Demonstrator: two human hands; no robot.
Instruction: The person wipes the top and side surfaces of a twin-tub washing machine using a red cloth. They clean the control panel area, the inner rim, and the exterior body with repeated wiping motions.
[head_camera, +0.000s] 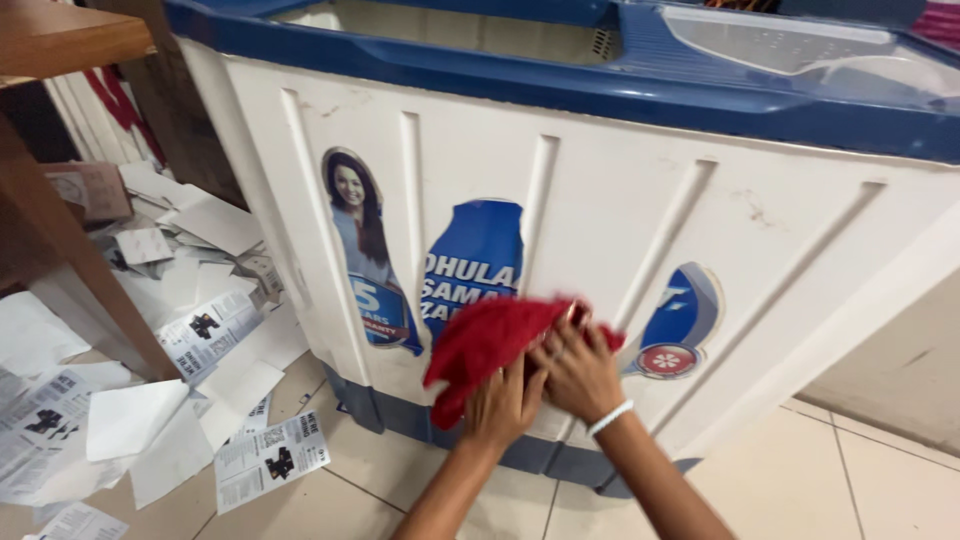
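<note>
Now red cloth (485, 345) under both hands (545, 385)

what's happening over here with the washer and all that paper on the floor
A person presses a red cloth against the white front panel of a blue-topped washing machine. Both hands are on the cloth: the left hand grips its lower part, and the right hand, with a white band at the wrist, lies flat on it. The cloth sits low on the panel, among the stickers. Loose printed sheets of paper lie scattered on the tiled floor to the left.
</note>
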